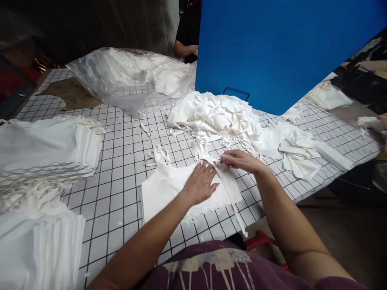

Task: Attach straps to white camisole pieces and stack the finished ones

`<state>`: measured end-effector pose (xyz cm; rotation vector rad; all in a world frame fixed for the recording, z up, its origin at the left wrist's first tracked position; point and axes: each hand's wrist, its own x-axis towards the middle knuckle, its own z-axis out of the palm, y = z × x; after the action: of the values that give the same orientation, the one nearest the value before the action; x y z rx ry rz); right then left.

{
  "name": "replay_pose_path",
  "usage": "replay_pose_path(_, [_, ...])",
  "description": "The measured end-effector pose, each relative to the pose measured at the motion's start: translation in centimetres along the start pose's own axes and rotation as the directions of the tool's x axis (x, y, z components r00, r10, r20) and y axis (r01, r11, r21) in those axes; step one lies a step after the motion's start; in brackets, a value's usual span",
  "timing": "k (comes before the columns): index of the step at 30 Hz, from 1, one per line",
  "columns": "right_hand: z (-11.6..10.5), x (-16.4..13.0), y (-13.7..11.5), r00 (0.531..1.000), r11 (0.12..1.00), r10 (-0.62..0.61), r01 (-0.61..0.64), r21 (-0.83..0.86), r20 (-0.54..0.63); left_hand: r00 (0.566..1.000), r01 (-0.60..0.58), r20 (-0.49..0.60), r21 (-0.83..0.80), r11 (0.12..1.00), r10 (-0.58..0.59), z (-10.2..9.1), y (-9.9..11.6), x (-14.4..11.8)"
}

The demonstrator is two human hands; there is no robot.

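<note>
A white camisole top (169,185) lies flat on the gridded table in front of me, its edges suggesting more layers beneath. My left hand (201,181) rests palm down on it, fingers stretched and a little apart. At the top's upper right edge is my right hand (238,160), its fingers bent and drawn together; whatever lies between the fingertips is hidden. A thin white strap (229,193) runs from beside both hands down across the fabric and hangs toward the table's front edge. More looped straps (159,155) lie at the upper left corner of the top.
Stacks of white garments (39,141) stand at the left. A heap of crumpled white pieces (214,114) lies beyond my hands, before a large blue board (272,48). Behind are a clear plastic bag (130,76) of white cloth, a brown pattern piece (72,94) and another person's arm (184,49).
</note>
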<state>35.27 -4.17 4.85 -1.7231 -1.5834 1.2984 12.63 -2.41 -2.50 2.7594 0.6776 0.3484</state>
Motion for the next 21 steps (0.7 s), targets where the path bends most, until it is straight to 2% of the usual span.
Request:
replay_pose_path(3, [2.9, 1.4, 0.2, 0.994, 0.986, 0.101, -0.106, -0.132, -0.049, 1.0, 0.005, 0.008, 0.003, 1.0, -0.005, -0.1, 0.1, -0.1])
replay_pose_path(5, [3.6, 1.8, 0.4, 0.992, 0.985, 0.121, -0.126, -0.116, -0.045, 1.0, 0.006, 0.009, 0.004, 1.0, -0.006, -0.1, 0.1, -0.2])
replay_pose_path(9, [3.4, 0.8, 0.5, 0.99, 0.998, 0.039, -0.046, 0.05, 0.134, 1.0, 0.0, -0.009, -0.024, 1.0, 0.0, -0.2, 0.0, -0.2])
replay_pose_path(11, [3.1, -0.8, 0.2, 0.97, 0.994, -0.049, 0.024, 0.107, 0.237, 1.0, -0.006, -0.019, -0.046, 0.999, 0.005, -0.2, 0.0, -0.2])
replay_pose_path(13, [2.7, -3.2, -0.5, 0.931, 0.988, -0.113, 0.07, 0.134, 0.347, 1.0, -0.009, -0.029, -0.068, 0.998, 0.007, -0.2, -0.1, -0.2])
replay_pose_path(18, [1.0, -10.8, -2.1, 0.794, 0.992, -0.111, 0.05, 0.118, 0.598, 0.999, 0.005, -0.031, -0.086, 0.996, -0.007, -0.4, 0.0, -0.2])
replay_pose_path(19, [0.6, -12.0, -2.2, 0.783, 0.992, -0.111, 0.049, 0.116, 0.612, 1.0, 0.004, -0.028, -0.088, 0.996, -0.006, -0.4, 0.0, -0.2])
replay_pose_path(21, [-0.1, -13.7, -2.1, 0.799, 0.992, -0.106, 0.048, 0.113, 0.592, 1.0, 0.003, -0.022, -0.09, 0.996, -0.005, -0.5, 0.1, -0.2])
